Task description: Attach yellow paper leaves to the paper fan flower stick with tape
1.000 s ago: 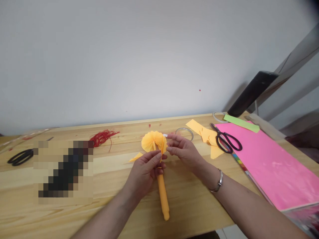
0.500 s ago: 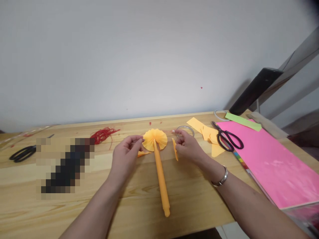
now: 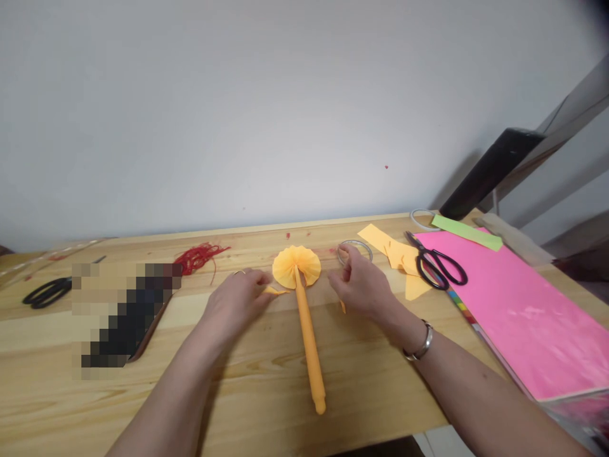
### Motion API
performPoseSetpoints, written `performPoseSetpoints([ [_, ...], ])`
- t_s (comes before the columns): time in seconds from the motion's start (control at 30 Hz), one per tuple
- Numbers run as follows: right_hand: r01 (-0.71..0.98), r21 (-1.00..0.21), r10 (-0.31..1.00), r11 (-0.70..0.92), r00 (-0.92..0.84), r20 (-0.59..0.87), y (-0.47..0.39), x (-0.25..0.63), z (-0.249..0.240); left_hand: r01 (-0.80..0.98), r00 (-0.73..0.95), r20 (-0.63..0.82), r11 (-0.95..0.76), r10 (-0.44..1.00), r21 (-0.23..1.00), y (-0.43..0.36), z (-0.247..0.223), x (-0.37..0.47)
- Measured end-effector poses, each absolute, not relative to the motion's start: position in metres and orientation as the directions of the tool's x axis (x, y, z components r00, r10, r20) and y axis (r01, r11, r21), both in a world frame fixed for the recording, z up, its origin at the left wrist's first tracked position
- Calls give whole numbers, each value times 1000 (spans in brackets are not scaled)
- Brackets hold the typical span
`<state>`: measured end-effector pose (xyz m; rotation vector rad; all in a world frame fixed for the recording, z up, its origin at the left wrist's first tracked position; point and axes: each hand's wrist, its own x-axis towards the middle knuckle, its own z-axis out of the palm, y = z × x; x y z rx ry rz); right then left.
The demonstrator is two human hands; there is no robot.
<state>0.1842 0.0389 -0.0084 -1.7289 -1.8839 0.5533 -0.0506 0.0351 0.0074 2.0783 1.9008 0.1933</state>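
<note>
"Where's my orange paper fan (image 3: pixel 284 266)?"

"On the wood-grained desk (image 3: pixel 257 406), between my hands, handle (image 3: pixel 309 346) towards me. My left grip (image 3: pixel 238 301) pinches a folded scrap (image 3: pixel 278 291)."

"And my right grip (image 3: pixel 362 284)?"

"Over another orange piece (image 3: pixel 343 308); clenched or released, I cannot tell."

"The room?"

"Pale wall (image 3: pixel 285 114) behind; pink sheets (image 3: pixel 514 304) to my right, red threads (image 3: pixel 197 259) left."

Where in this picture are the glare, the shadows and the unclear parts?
Head view: pale glare on the pink paper; head view: soft shadow on the wall beside the slanted black object; head view: coarse pixel blocks hide most of the dark object at picture left.
</note>
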Motion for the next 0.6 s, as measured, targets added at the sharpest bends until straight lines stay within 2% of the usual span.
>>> performPoseSetpoints([
  [0.17,747,-636,973,194,-62,223,35,181,-7,978,106,-112,-83,988,191,32,5,-50],
  [0.4,718,-635,947,283,-105,304,34,179,-12,980,91,-168,-58,982,191,32,10,-51],
  [0.5,700,-648,941,298,-101,324,34,179,-12,961,77,-194,-21,978,277,33,11,-55],
  [0.6,655,-667,916,356,-102,389,33,179,-13,854,79,-199,37,977,519,32,13,-56],
])
